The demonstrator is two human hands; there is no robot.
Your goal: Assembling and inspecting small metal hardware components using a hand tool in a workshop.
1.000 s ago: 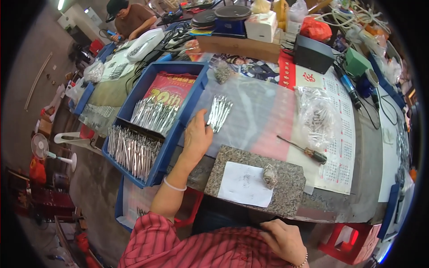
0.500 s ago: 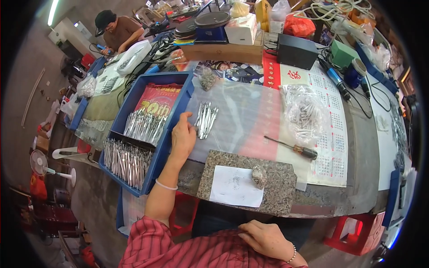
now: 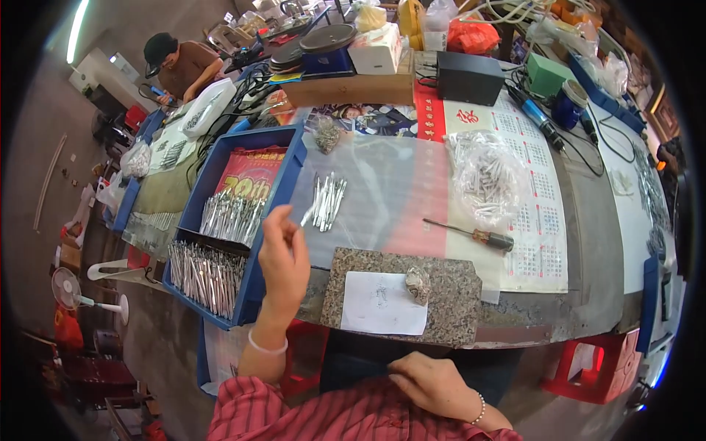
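My left hand (image 3: 285, 257) is raised beside the right wall of a blue tray (image 3: 293, 158). Its thumb and fingertips are pinched together on one slim silver metal rod (image 3: 306, 217), which points toward a small pile of similar rods (image 3: 329, 198) on the plastic-covered table. Inside the tray, many silver rods stand packed in the near section (image 3: 208, 275), and more lie in the far section (image 3: 232, 215) by a red packet (image 3: 254, 169). My right hand (image 3: 432, 384) rests on my lap against the striped shirt, fingers loosely laid out, nothing seen in it.
A stone slab (image 3: 448, 294) with white paper (image 3: 379, 312) and a small wrapped lump (image 3: 418, 285) lies at the near edge. Right of it are a screwdriver (image 3: 491, 239) and a clear bag of metal parts (image 3: 489, 180). A co-worker (image 3: 184, 66) sits far left.
My left hand has drawn back toward me from beside the pile, and a rod now shows in its fingertips. My right hand stays on my lap. The whole view has shifted slightly.
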